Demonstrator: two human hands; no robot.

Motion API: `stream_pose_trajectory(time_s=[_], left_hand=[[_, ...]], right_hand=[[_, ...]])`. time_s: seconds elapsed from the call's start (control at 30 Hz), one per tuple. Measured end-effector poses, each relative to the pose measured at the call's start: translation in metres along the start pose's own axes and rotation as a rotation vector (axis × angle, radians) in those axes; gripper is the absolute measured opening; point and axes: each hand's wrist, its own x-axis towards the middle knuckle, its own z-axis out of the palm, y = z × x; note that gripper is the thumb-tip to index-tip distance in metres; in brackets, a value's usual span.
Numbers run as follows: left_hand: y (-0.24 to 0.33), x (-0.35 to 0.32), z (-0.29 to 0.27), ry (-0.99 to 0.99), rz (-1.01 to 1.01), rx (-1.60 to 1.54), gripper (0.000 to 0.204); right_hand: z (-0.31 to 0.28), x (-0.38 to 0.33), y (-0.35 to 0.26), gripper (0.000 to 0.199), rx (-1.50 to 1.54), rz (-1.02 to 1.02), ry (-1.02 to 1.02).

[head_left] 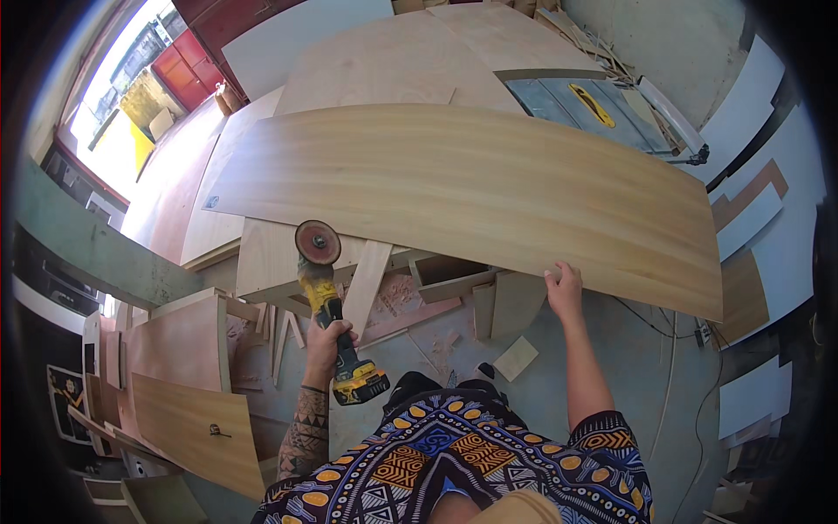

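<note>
head view, looking down: we see our left hand (329, 336) closed around the body of a yellow-and-black cordless angle grinder (333, 316), whose reddish sanding disc (318, 242) points away from us and sits just at the near edge of the stacked boards; the battery pack (360, 384) hangs below the hand, toward our body. our right hand (565, 290) grips the near edge of a large light-wood veneered panel (471, 188), fingers curled over the rim, well apart from the grinder. the panel lies flat across the worktop, its long side running from upper left to lower right, and it overlaps further plywood sheets (384, 70) behind it. at the far right of those sheets we see the grey top of a table saw (576, 103) with a yellow insert. under the panel's near edge lie short offcuts (497, 301) and a narrow strip (368, 284), with reddish sawdust on the floor (628, 349) among them; a small square scrap (516, 358) lies on the floor between our arms. at lower left stand curved wooden pieces (188, 419), and white boards (759, 218) lean at the right. our patterned shirt (463, 463) fills the lower edge.
</note>
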Motion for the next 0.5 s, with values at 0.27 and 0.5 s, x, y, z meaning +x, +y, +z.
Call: stream_pose_trajectory(time_s=[0.27,0.5], left_hand=[[0.060,0.179,0.113,-0.164,-0.037,0.155,0.048],[0.097,0.370,0.185,-0.330,0.005,0.220,0.051]], right_hand=[[0.029,0.044,-0.005,0.055,0.035,0.028,0.026],[0.069,-0.014,0.024,0.076,-0.076,0.686,0.703]])
